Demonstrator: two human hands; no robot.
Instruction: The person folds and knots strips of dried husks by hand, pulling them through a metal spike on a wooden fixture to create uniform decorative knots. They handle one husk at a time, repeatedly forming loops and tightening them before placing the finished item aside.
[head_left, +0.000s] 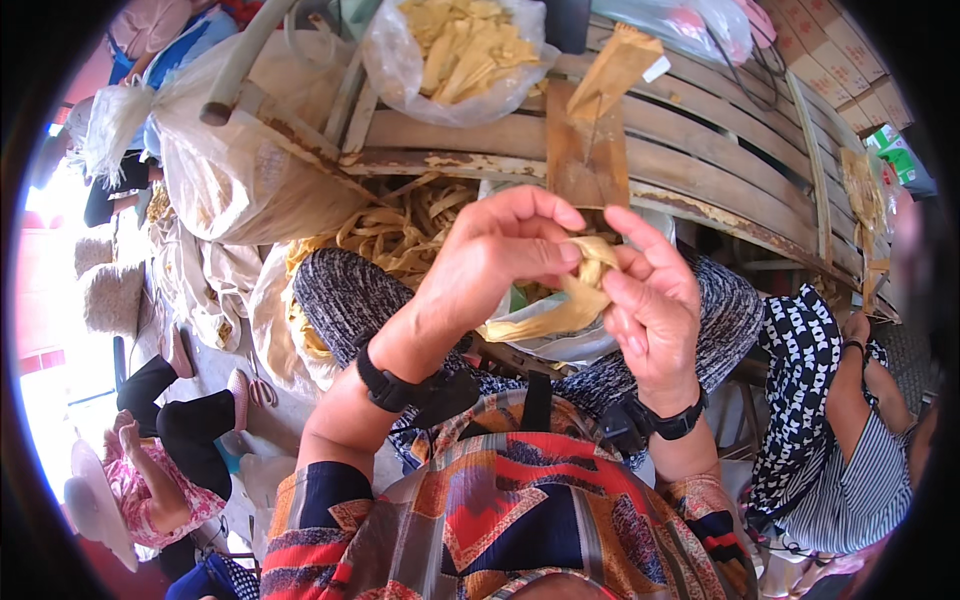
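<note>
In front of my chest, both hands work on a soft, flat yellow strip (578, 312), which looks like bean-curd skin. It is looped into a knot-like bundle, and one long tail hangs down to the left. My left hand (490, 245) pinches the bundle's upper left side between thumb and bent fingers. My right hand (655, 310) grips the right side, its index finger raised and the other fingers curled. Just beyond the hands, a flat wooden board (590, 160) lies on the slatted bench, with a wooden block (618, 68) standing on it. The fingers hide part of the loop.
The slatted bench (700, 140) spans the far side. On it sits a clear plastic bag (385, 80) of folded yellow pieces. More yellow strips (420, 215) lie heaped below its edge. A large translucent sack (240, 160) stands left. Other people sit at left (165, 480) and right (830, 430).
</note>
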